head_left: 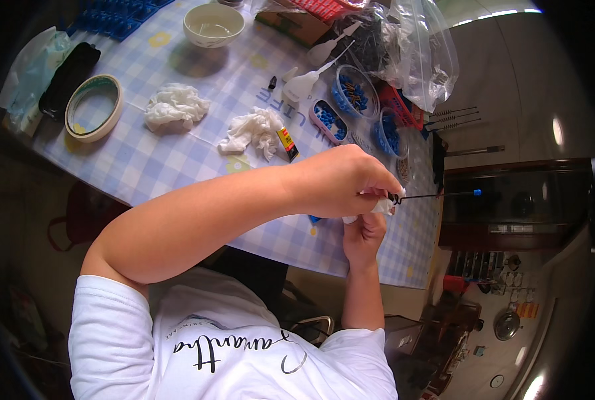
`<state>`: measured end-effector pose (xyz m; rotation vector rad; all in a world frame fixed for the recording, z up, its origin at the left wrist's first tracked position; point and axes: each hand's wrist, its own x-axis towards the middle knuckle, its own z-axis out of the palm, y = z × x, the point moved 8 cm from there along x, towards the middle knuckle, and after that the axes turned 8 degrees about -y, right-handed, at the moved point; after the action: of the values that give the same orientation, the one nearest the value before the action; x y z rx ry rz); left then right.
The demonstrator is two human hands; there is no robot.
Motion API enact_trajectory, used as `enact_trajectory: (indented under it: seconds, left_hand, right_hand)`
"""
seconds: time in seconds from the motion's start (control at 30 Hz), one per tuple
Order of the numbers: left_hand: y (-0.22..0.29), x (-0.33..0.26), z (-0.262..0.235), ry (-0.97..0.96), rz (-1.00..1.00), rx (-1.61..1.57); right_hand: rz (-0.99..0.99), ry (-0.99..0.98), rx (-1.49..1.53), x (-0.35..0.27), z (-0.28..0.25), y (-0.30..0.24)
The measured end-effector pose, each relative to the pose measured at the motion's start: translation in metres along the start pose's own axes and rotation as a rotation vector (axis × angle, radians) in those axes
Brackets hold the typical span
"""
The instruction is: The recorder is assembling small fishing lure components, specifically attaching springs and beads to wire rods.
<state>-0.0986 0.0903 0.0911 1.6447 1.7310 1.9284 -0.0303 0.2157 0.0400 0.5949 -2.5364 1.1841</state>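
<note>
My left hand reaches across to the right side of the table, with its fingers closed around a thin dark wire rod. A small curl bends the rod near my fingers, and a blue tip caps its far end. Just below, my right hand is closed in a pinch. A piece of white tissue shows between the two hands, touching the fingers of both. My left hand partly covers the grip, so how far the tissue wraps the rod is hidden.
On the checked tablecloth lie crumpled tissues, a small yellow-black box, a tape roll and a white bowl. Squeeze bottles, tubs of blue pieces and a pink tray stand near the hands.
</note>
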Motion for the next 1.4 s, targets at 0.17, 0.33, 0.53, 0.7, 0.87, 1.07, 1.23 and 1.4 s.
enact_trajectory:
  seconds: [0.17, 0.33, 0.53, 0.7, 0.87, 1.07, 1.23, 1.4]
  left_hand:
    - [0.002, 0.001, -0.001, -0.01, -0.01, 0.005]
    - [0.002, 0.001, 0.0, -0.013, -0.018, -0.002]
    - [0.001, 0.0, 0.0, -0.016, -0.028, 0.009]
    - [0.001, 0.0, 0.0, -0.013, -0.022, -0.003]
    - [0.001, 0.001, 0.0, -0.02, -0.025, 0.003]
    - [0.0, 0.001, 0.001, -0.025, -0.038, 0.005]
    - [0.001, 0.001, 0.001, -0.014, -0.019, -0.006]
    - [0.0, 0.001, 0.002, -0.02, -0.029, -0.008]
  right_hand:
    - [-0.013, 0.005, -0.037, 0.001, 0.0, -0.002]
    - [0.069, 0.012, 0.091, -0.007, -0.001, 0.012]
    - [-0.001, 0.04, 0.039, -0.003, -0.001, 0.003]
    - [0.056, 0.041, 0.097, -0.008, -0.002, 0.014]
    - [0.06, 0.054, 0.182, -0.005, -0.001, 0.011]
    - [0.089, 0.035, 0.193, -0.003, -0.001, 0.011]
    - [0.077, 0.002, 0.187, -0.003, -0.001, 0.01]
    - [0.074, 0.019, 0.188, -0.001, 0.0, 0.005]
